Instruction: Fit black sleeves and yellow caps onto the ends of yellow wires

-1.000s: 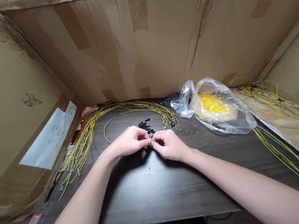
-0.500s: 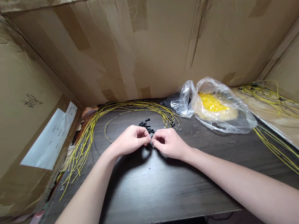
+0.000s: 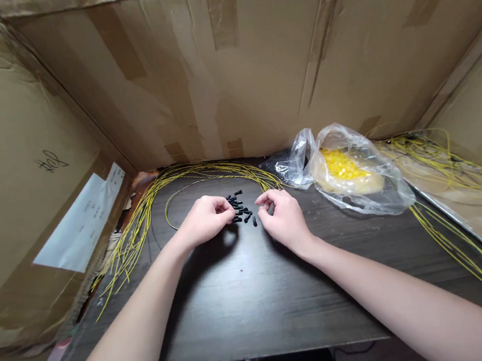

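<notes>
My left hand (image 3: 208,219) is closed in a pinch just left of a small pile of black sleeve-like pieces (image 3: 236,204). A single yellow wire (image 3: 166,207) curves round from the back and runs in under this hand; its end is hidden by the fingers. To the right of the pile is my right hand (image 3: 282,219), thumb and forefinger slightly apart, with nothing visible between them. One black piece (image 3: 255,221) lies apart from the others, between the two hands.
A bundle of yellow wires (image 3: 138,227) arcs along the table's left and back. Clear bags hold yellow pieces (image 3: 341,164) and black pieces (image 3: 282,165). More yellow wires (image 3: 442,154) lie on cardboard at the right. Cardboard walls (image 3: 206,76) enclose the dark table (image 3: 253,313).
My hands, whose fingertips met before, have moved apart. The right hand has shifted right and its fingers have parted; the left has drawn slightly left. More of the black pieces show between them.
</notes>
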A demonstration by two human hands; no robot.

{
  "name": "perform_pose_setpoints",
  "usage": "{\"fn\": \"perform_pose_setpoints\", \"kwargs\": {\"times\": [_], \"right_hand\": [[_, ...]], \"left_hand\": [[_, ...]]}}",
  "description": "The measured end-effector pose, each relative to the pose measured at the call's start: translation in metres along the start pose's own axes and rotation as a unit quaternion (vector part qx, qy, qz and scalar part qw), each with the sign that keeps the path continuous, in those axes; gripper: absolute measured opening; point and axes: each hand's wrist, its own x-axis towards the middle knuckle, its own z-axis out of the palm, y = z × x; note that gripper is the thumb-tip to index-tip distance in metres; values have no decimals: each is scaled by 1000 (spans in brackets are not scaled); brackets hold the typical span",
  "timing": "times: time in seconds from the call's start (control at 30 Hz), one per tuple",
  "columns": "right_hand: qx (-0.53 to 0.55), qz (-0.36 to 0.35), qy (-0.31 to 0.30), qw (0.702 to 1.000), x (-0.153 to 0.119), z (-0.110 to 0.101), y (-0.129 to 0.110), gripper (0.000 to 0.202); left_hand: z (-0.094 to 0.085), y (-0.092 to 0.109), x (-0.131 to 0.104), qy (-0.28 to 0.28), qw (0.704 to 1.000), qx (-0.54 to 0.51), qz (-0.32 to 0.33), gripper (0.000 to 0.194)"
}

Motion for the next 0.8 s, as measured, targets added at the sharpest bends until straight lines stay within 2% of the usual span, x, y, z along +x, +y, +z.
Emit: {"fn": "perform_pose_setpoints", "kwargs": {"times": [0.2,0.3,0.57,0.8], "right_hand": [[-64,-57,-89,992,-4,-2,-1,31],[-85,-64,-115,988,-5,-1,0,34],[-79,-62,-111,989,-7,3,2,12],[-62,-70,-113,989,-7,6,5,11]], "left_hand": [[0,0,0,11,1000,-11,-6,15],[0,-2,0,9,1000,-12,-2,16],[2,-2,0,-4,1000,-13,-2,16],[3,0,-1,-20,1000,-5,6,17]]}}
